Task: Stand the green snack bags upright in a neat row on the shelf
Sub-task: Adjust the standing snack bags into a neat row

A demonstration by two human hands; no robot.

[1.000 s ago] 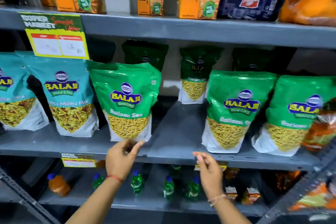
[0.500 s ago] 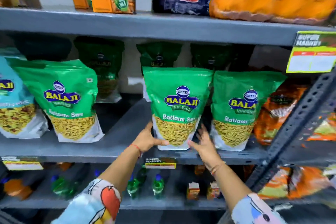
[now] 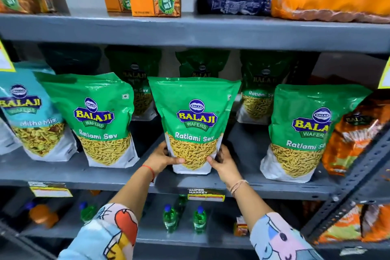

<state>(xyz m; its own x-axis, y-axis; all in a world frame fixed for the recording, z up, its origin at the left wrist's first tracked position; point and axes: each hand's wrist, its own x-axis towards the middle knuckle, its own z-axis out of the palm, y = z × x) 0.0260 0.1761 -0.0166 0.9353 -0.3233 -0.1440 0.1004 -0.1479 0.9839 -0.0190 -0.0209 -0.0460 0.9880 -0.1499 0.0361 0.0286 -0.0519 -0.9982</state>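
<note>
Three green Balaji Ratlami Sev bags stand in the front row of the grey middle shelf (image 3: 118,177). The middle green bag (image 3: 195,112) is upright, and both my hands grip its lower corners: my left hand (image 3: 161,157) on its left side, my right hand (image 3: 222,160) on its right side, thumbs across the front. The left green bag (image 3: 95,116) leans a little to the left. Further along, the right green bag (image 3: 304,133) stands with a gap between it and the middle one. Several more green bags (image 3: 258,91) sit in shadow behind.
A teal Mitha Mix bag (image 3: 31,112) stands left of the green ones, an orange snack bag (image 3: 354,133) at the right. A slanted metal upright (image 3: 363,177) crosses the right side. Juice cartons and drink packs fill the shelf above; small bottles stand below.
Both hands went from the shelf edge to the middle green bag and now grip its lower corners. That bag sits further left, apart from the right one. The view swung right, then back.
</note>
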